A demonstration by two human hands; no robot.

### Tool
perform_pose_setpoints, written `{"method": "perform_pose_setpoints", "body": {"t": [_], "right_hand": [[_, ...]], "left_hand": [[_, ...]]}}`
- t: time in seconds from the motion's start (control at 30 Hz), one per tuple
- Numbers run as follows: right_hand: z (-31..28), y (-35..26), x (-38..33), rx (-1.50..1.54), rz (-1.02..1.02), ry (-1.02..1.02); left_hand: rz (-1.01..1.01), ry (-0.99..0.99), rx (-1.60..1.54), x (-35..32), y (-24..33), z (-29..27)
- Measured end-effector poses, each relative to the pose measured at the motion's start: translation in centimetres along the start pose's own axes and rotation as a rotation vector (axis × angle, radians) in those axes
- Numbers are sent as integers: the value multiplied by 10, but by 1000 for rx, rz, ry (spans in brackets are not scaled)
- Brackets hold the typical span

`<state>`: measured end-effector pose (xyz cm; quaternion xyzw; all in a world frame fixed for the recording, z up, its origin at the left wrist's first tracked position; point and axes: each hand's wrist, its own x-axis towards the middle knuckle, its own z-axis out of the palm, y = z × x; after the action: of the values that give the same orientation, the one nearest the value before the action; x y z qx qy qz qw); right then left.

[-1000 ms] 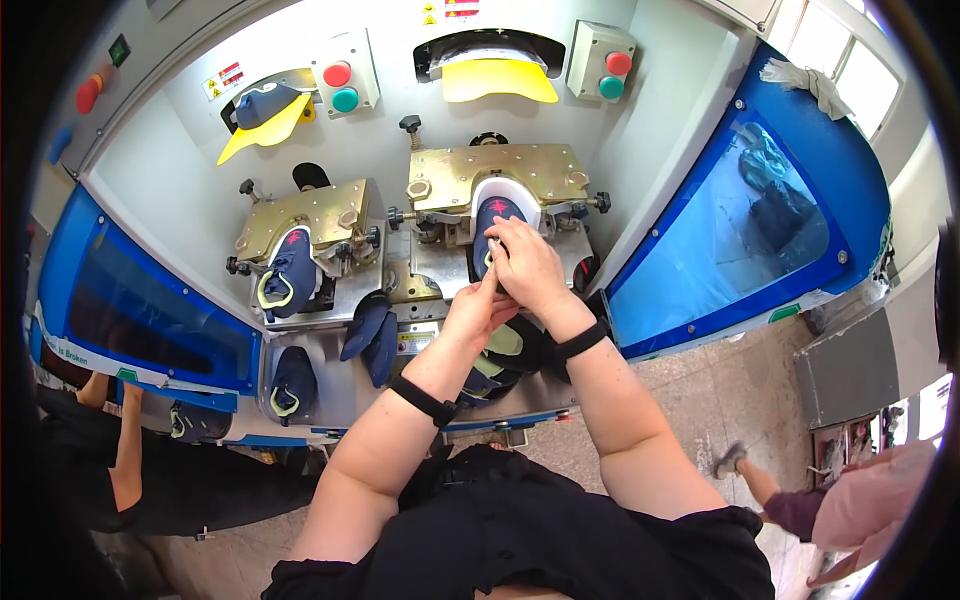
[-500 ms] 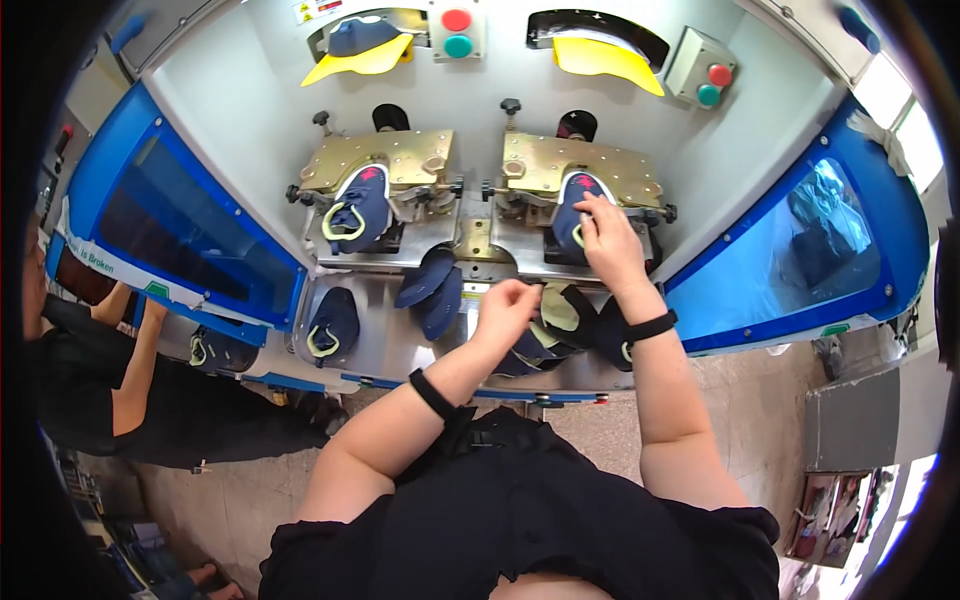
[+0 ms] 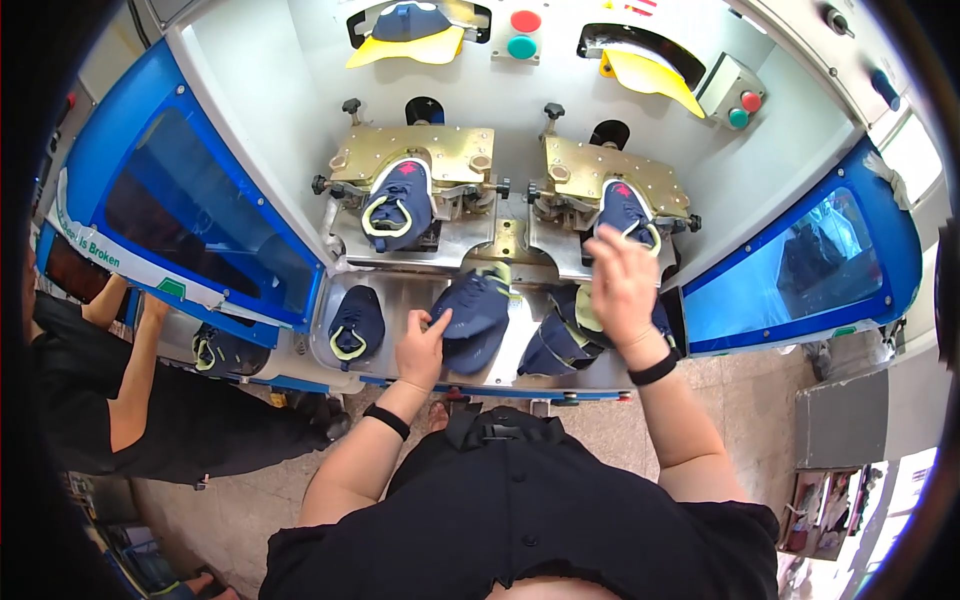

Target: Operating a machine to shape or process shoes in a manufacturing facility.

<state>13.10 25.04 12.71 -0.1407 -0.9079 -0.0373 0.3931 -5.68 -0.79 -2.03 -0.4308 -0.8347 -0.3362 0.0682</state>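
My left hand [image 3: 421,350] pinches the left edge of a navy shoe upper [image 3: 474,308] with lime trim, which lies over another dark blue piece on the metal tray [image 3: 400,300]. Slightly blurred, my right hand [image 3: 626,290] hovers with fingers apart, just below the navy shoe upper [image 3: 627,212] on the machine's right station. That one carries a red mark, and my fingers hide part of its heel end. At the left station sits a similar navy shoe upper [image 3: 398,205], its lime-edged opening toward me.
Another navy upper [image 3: 357,325] lies at the tray's left; several dark uppers [image 3: 560,340] are piled right. Brass-coloured clamp plates [image 3: 430,145] stand behind, under yellow flaps [image 3: 405,48]. Button boxes [image 3: 733,92] hang on the wall. Blue window doors [image 3: 190,200] flank me. A person [image 3: 150,400] works at left.
My right hand has come off the right station's shoe and drawn back toward me. My left hand has moved left and taken hold of a shoe upper. The view has shifted slightly.
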Motion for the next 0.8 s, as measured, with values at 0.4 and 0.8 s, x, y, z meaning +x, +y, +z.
{"method": "perform_pose_setpoints", "body": {"t": [0.4, 0.8], "right_hand": [[54, -49, -13, 592, 168, -496], [-108, -10, 93, 414, 158, 54]], "left_hand": [[97, 283, -629, 28, 28, -47], [59, 177, -990, 77, 75, -82]]}}
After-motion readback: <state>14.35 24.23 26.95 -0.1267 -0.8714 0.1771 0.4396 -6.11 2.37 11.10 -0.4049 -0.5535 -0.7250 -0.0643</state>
